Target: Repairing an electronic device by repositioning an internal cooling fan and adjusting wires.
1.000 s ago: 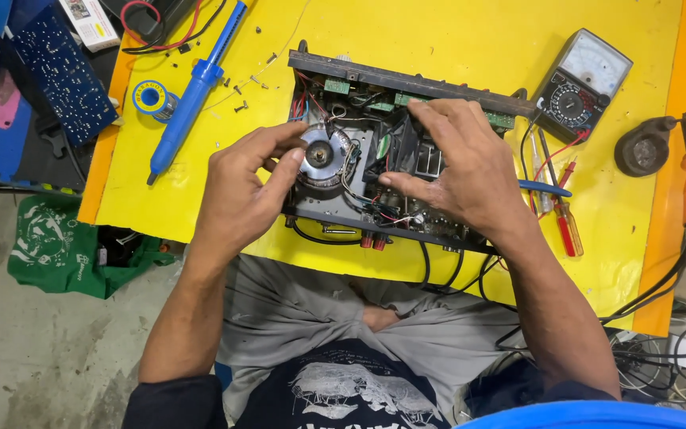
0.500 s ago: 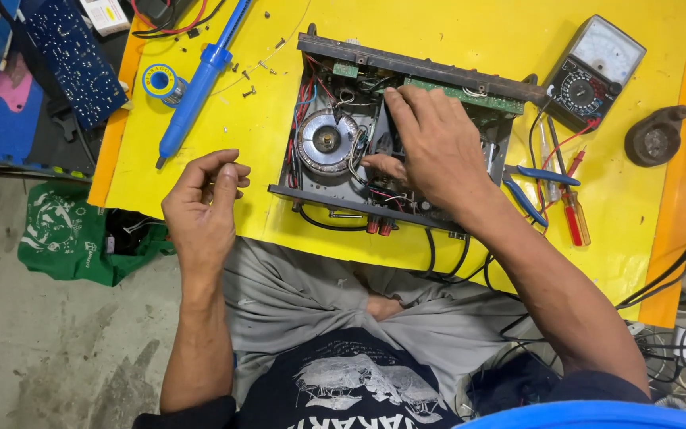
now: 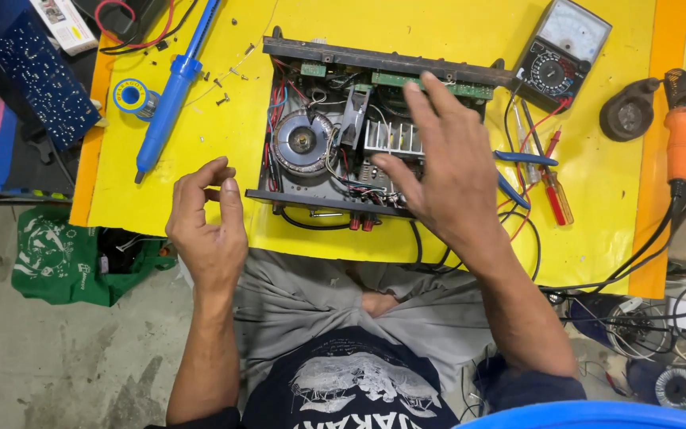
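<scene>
An opened amplifier chassis [image 3: 335, 127] lies on the yellow bench top [image 3: 224, 119], showing a round silver transformer [image 3: 302, 143], a finned heatsink [image 3: 393, 137] and coloured wiring. My right hand [image 3: 446, 159] rests spread over the chassis's right half, fingers apart, thumb near the wires at the front. My left hand [image 3: 204, 218] hovers off the chassis at the bench's front edge, fingers curled with thumb and forefinger pinched; whether something small sits between them is unclear.
A blue solder sucker [image 3: 172, 87], solder spool [image 3: 131, 95] and loose screws [image 3: 224, 75] lie left of the chassis. An analogue multimeter [image 3: 563, 48], blue pliers [image 3: 522, 159] and red screwdriver [image 3: 553, 195] lie right. A green bag [image 3: 65, 258] sits on the floor.
My left hand has left the transformer and drawn back to the bench's front edge, fingers pinched. My right hand has stayed on the chassis and spread its fingers.
</scene>
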